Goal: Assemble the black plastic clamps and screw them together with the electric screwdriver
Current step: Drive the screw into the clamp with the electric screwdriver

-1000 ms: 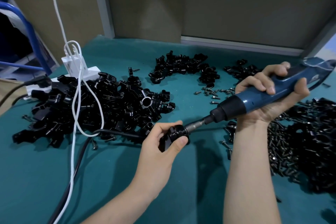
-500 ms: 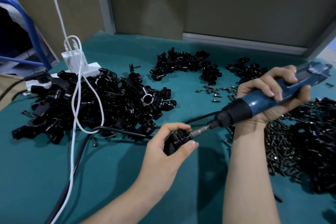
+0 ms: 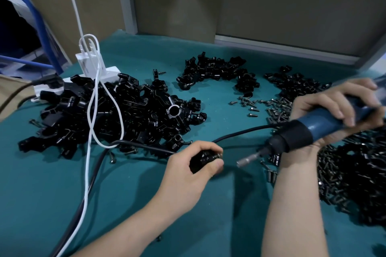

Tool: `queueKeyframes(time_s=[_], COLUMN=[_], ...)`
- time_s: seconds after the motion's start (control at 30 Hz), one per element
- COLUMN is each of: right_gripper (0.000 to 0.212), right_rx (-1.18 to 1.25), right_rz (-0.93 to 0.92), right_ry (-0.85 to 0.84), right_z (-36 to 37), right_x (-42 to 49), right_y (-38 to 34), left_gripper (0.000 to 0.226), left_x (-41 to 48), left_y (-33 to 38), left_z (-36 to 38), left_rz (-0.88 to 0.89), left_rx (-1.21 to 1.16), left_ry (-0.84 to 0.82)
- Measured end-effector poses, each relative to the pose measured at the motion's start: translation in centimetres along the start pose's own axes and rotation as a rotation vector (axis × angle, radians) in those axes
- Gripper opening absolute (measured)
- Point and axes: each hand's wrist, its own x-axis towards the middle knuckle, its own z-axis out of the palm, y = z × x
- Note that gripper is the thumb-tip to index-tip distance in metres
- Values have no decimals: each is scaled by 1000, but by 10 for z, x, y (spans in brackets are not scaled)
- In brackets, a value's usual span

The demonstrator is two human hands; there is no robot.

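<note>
My left hand [image 3: 194, 165] grips a small black plastic clamp [image 3: 203, 159] just above the green table, with a screw head showing at the clamp's right end. My right hand [image 3: 332, 110] holds the blue electric screwdriver [image 3: 309, 131] level, its metal bit [image 3: 247, 157] pointing left at the clamp with a short gap between bit tip and screw. The screwdriver's rear end is blurred.
A large heap of black clamp parts [image 3: 108, 117] lies at the left with a white power strip [image 3: 98, 75] and white cable [image 3: 92, 123] over it. Smaller clamp piles [image 3: 217, 71] sit at the back. Loose screws [image 3: 248, 103] and a dense screw-and-part pile [image 3: 355, 177] lie right. A black cord [image 3: 129, 144] crosses the table.
The screwdriver bit has pulled back to the right, out of the clamp's screw, leaving a gap. Both hands sit a little lower and the view has dipped.
</note>
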Motion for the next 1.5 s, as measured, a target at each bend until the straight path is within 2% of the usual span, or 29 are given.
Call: queueKeyframes(time_s=[0.03, 0.07, 0.1, 0.13, 0.2, 0.23, 0.3, 0.47, 0.67, 0.8, 0.9, 1.07, 1.2, 1.3, 1.5], right_gripper=[17, 13, 10, 8, 11, 25, 21, 17, 16, 16, 18, 15, 29, 15, 15], right_rx=[50, -14, -63, -132, -359, -322, -410, -629, -636, -620, -619, -619, -621, -629, -667], right_rz=[-60, -145, -112, -164, -223, -150, -111, -134, -118, -130, -131, -140, -129, -132, -120], right_ry=[-30, -67, -26, 12, 128, 125, 118, 275, 318, 313, 292, 341, 385, 421, 476], right_z=[-15, -19, -16, -14, -36, -37, -47, -45, -47, -47, -49, -53, -53, -54, -56], right_x=[-46, -72, -83, -79, -100, -104, -95, -85, -84, -84, -85, -86, -85, -84, -82], right_y=[-22, -33, -47, -46, 28, 56, 113, 132, 141, 143, 143, 142, 145, 146, 147], left_gripper=[14, 16, 17, 19, 22, 23, 25, 25, 25, 22, 26, 27, 27, 27, 29], left_x=[2, 2, 3, 3, 4, 4, 6, 10, 10, 9, 9, 11, 12, 13, 13], left_y=[0, 1, 2, 2, 2, 1, 1, 1, 2, 0, 0, 0, 0, -1, 0], left_z=[-2, -3, -3, -3, -2, -3, -6, -13, -15, -12, -13, -15, -15, -15, -16], left_rz=[38, 70, 93, 116, 167, 192, 232, 291, 311, 178, 214, 187, 194, 189, 241], left_rx=[86, 147, 182, 209, 254, 275, 297, 358, 367, 182, 263, 266, 286, 271, 351], left_ry=[12, 23, 31, 39, 64, 78, 105, 132, 121, 104, 76, 63, 124, 157, 177])
